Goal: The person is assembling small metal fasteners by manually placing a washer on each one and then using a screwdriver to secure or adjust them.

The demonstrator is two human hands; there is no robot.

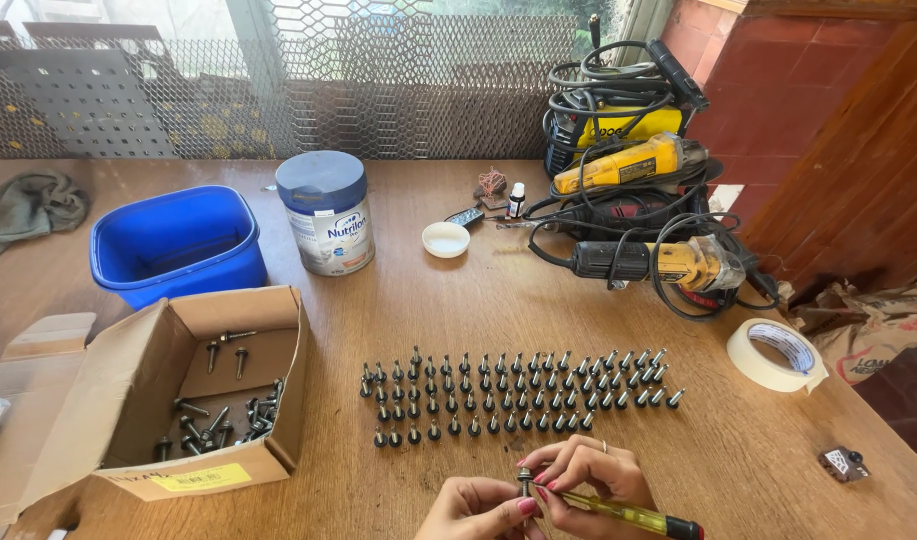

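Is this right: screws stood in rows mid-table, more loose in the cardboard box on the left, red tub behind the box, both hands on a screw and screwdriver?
Not quite. The head view shows the tub is blue, not red. The rest holds: rows of screws mid-table, loose ones in the cardboard box, left hand and right hand on a screw and screwdriver.

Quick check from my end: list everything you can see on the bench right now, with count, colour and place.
Wooden workbench: one, brown, under everything.
Open cardboard box: one, tan, front left, holding loose dark screws.
Standing screws with washers: dozens, dark, rows at centre.
Blue plastic tub: one, back left.
Round tin with blue lid: one, white, beside the tub.
White cap: one, centre back.
Yellow-black power tools with cables: several, back right.
Masking tape roll: one, cream, right.
Grey rag: one, far left.
Yellow-handled screwdriver: one, in right hand.
Left hand: holds one screw.
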